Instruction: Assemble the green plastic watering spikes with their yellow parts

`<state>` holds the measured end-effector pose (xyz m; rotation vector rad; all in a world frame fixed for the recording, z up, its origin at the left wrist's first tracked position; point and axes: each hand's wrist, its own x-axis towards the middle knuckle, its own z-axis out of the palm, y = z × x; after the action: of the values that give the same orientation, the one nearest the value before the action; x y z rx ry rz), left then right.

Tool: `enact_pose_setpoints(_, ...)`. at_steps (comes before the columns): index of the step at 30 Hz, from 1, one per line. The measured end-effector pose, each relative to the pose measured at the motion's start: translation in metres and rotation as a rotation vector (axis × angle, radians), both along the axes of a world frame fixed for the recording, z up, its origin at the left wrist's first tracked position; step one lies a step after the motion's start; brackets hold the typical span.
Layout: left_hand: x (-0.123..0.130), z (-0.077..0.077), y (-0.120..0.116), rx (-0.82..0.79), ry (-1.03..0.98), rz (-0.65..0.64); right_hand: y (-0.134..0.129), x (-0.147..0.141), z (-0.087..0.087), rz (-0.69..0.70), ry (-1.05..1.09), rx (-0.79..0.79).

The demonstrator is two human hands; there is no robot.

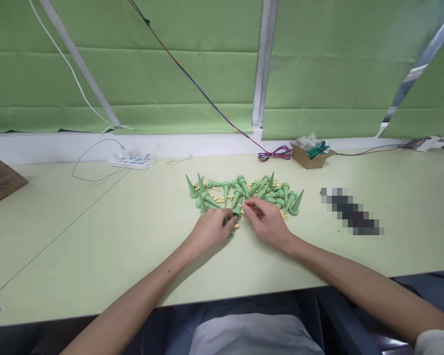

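Note:
Several green cone-shaped spikes point(296, 203) and small yellow pieces lie in a loose pile on the pale table point(133, 246). At the pile's near edge, my left hand point(213, 227) has its fingers curled round a green spike, whose lower end shows below the fingers. To its right, my right hand point(267, 221) is pinched close beside a green cap end; whatever sits between its fingertips is too small to make out. The two hands are close together but apart.
An open cardboard box point(311, 159) with clear and dark green items stands at the back, beside a coiled cable point(276, 154). A power strip point(133, 161) is at back left, a brown wooden object point(2, 180) at far left. A blurred-out dark item point(351, 212) lies right.

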<state>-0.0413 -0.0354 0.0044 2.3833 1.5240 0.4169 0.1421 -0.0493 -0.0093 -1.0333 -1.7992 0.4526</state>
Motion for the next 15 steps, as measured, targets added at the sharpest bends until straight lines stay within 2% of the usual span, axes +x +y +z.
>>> enact_pose_setpoints(15, -0.0004, 0.0023, -0.0007, 0.023, -0.165, -0.065, -0.0002, 0.0001, 0.001, -0.011, -0.018, 0.009)
